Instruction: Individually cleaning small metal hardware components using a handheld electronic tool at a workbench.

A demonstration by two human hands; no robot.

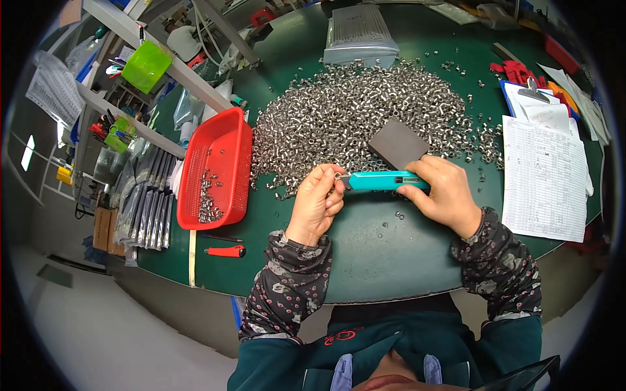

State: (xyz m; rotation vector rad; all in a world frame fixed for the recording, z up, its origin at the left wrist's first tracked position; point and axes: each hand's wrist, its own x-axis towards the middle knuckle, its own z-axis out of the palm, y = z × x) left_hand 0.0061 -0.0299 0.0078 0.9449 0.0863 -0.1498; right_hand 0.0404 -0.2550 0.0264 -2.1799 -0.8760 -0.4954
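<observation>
Between the thumb and fingers of my left hand [314, 203] is a small metal ring [338, 176]. My right hand [448, 193] grips a teal utility knife [375, 181] by its far end. The knife lies level, and its tip meets the ring at my left fingertips. Just beyond my hands spreads a wide heap of small shiny metal rings [352, 104]. A dark grey rectangular block [399, 144] rests at the heap's near right side, just behind the knife. A few loose rings [400, 215] lie on the green tabletop below the knife.
Left of the heap stands a red plastic basket [243, 169] with some metal pieces inside. A red utility knife [225, 251] lies before it. Printed sheets [544, 176] and a clipboard [512, 98] are at the right. A clear bag of parts [360, 32] sits at the back.
</observation>
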